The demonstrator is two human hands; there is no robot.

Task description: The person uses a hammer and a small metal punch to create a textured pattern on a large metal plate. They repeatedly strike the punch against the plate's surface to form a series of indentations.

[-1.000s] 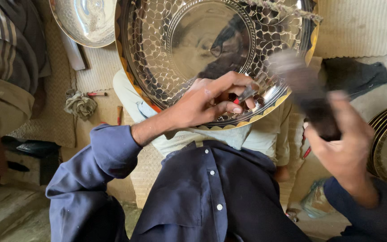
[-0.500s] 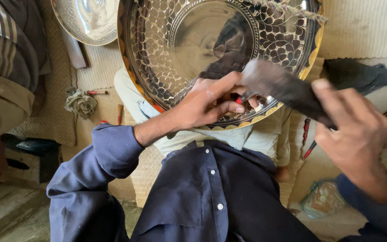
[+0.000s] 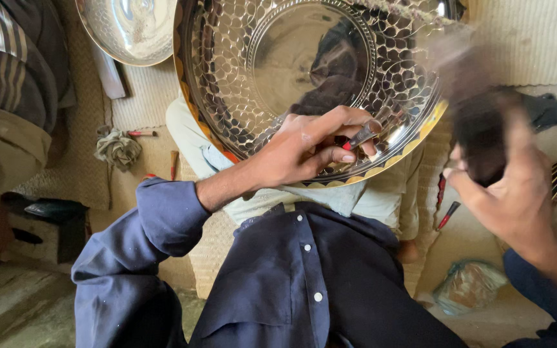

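Left hand [image 3: 304,151] is closed on a small metal punch tool w/ red end [image 3: 359,137], fingers pinched together around it, tip pressed on the lower rim area of the big round shiny hammered metal tray w/ gold scalloped edge [image 3: 272,71]. Tray stands tilted on the person's lap, just above the hand, and its flat centre mirrors a dark shape. Right hand [image 3: 507,193] is well to the right of the tray, raised, clamped on a dark blurred object [image 3: 478,138]; too blurred by motion to say what kind of tool it is. Both sleeves are dark blue shirt cloth. Far left of the left hand a second silver round dish [image 3: 130,32] lies on the woven mat, and below it a crumpled grey rag [image 3: 118,147]. Below the right hand, near it, a red-handled tool [image 3: 449,215] lies on the floor, also a clear plastic bag [image 3: 469,283].
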